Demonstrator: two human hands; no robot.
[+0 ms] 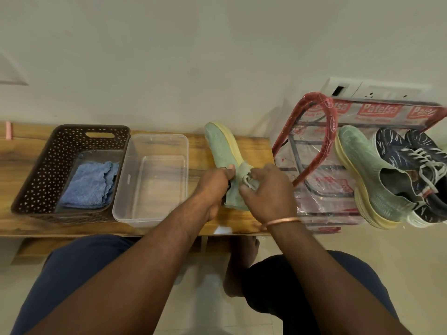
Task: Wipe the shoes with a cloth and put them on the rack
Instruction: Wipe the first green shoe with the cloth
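Note:
A pale green shoe (pixel 222 148) with a yellow sole lies on its side over the wooden bench (pixel 254 151), toe pointing away. My left hand (pixel 215 187) grips it at the heel end, thumb on the upper. My right hand (pixel 268 189) pinches a bunched greenish cloth (pixel 249 181) against the shoe's side near the opening. On the rack (pixel 312 151) to the right rest the matching green shoe (pixel 367 175) and a pair of dark blue sneakers (pixel 411 160).
A brown perforated basket (pixel 38 180) at the left holds a folded blue cloth (pixel 90 184). Beside it stands a clear plastic tub (pixel 128 189). The rack is wrapped in printed plastic with red tubing. A wall socket panel (pixel 377 90) sits behind it. My knees are below the bench.

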